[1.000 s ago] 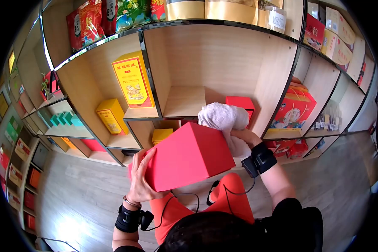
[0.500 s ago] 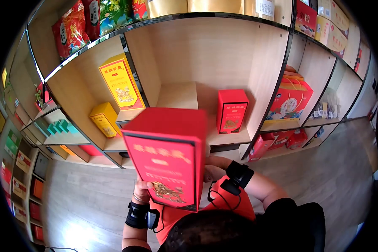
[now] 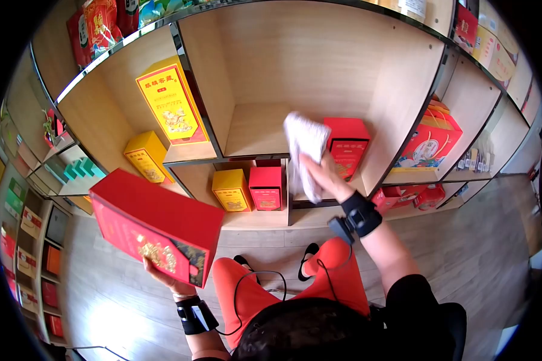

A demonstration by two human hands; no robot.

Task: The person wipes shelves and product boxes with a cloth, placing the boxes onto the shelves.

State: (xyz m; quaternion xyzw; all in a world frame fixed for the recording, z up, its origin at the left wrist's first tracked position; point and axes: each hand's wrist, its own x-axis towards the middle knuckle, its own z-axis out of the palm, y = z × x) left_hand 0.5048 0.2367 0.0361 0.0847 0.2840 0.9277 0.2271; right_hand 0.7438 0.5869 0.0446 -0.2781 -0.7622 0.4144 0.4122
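Observation:
A large red box with gold and dark decoration is held tilted at the left by my left hand, whose fingers support its lower side. My right hand grips a whitish cloth in front of the middle compartment. Just right of the cloth, a smaller-looking red box stands upright in that compartment. The cloth overlaps the view of the shelf's raised wooden step; whether it touches anything is unclear.
Yellow boxes stand in the left compartment. Below the middle are a small yellow box and a small red box. A red gift bag is at the right. Grey floor lies around my legs.
The large red box has moved left and tilted in my left hand. My right hand has come out from behind it and risen toward the middle compartment with the cloth.

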